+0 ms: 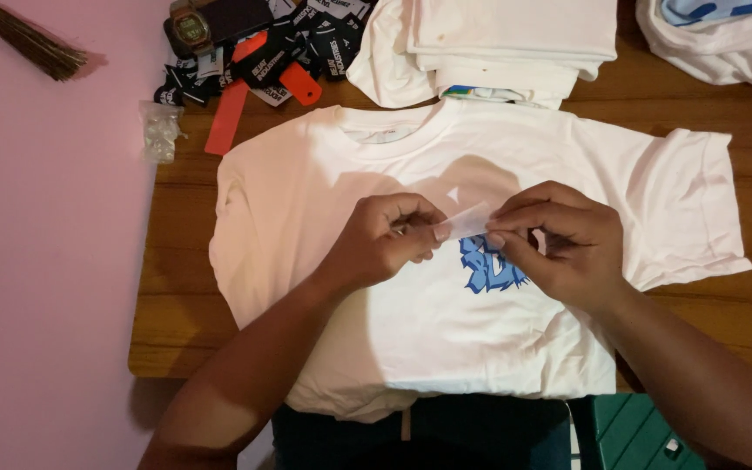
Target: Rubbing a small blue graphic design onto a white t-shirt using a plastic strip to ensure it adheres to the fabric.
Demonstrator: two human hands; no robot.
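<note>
Both hands pinch one small translucent strip [466,223] above the chest of a white T-shirt [411,287]: left hand [385,239] grips its left end, right hand [559,244] its right end. T-shirt lies flat, front up, on a wooden table [176,261]; a blue print [485,270] shows just below the strip. Folded white shirts [498,43] lie beyond the collar. Black tags [298,48], a wristwatch [190,28] and an orange strip [230,113] lie at the far left corner.

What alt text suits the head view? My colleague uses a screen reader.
Two hands, left hand and right hand, hold a small pale strip between them above a white T-shirt with a blue print, spread on a wooden table.
</note>
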